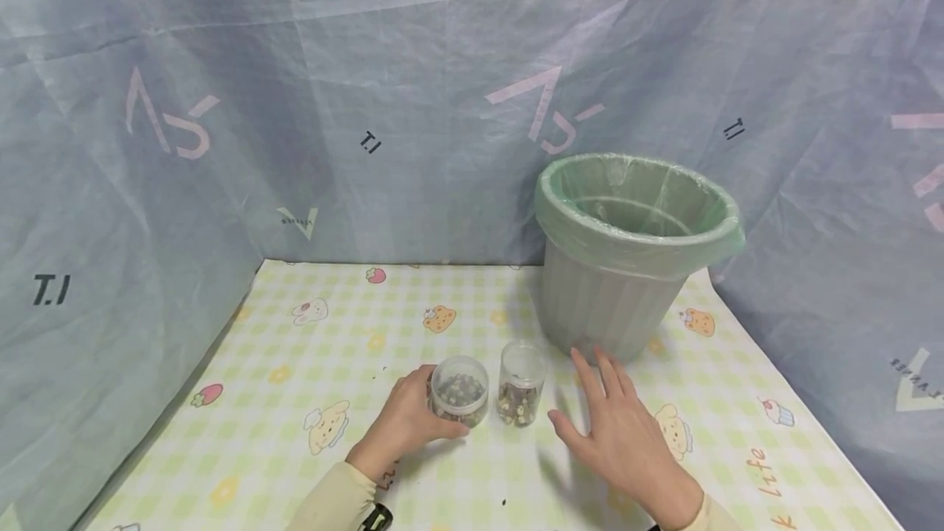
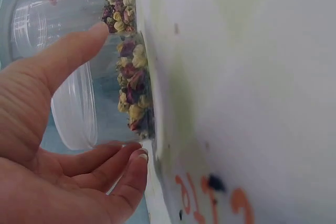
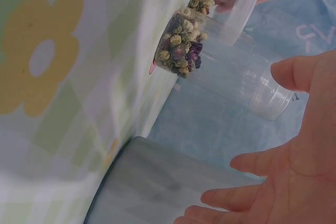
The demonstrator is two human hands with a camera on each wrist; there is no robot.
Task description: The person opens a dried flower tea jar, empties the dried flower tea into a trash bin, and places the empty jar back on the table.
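Observation:
A short, wide clear jar [image 1: 463,404] stands on the table, and my left hand [image 1: 407,418] grips it from the left, thumb on the near side and fingers round the far side. Dried flower buds [image 2: 134,90], yellow and purple, cover its bottom. Just to its right is a taller, narrower clear jar [image 1: 519,400], upright, with similar dried buds [image 3: 181,45] in its lower part. To the right of that jar, my right hand [image 1: 623,428] hovers with fingers spread and holds nothing; its thumb is nearest the tall jar's rim in the right wrist view.
A large grey bin [image 1: 615,301] lined with a thin green bag [image 1: 642,256] stands at the back right, behind my right hand. The table wears a green checked cloth [image 1: 258,351] with cartoon prints. Grey-blue curtains [image 1: 413,187] enclose the back and sides.

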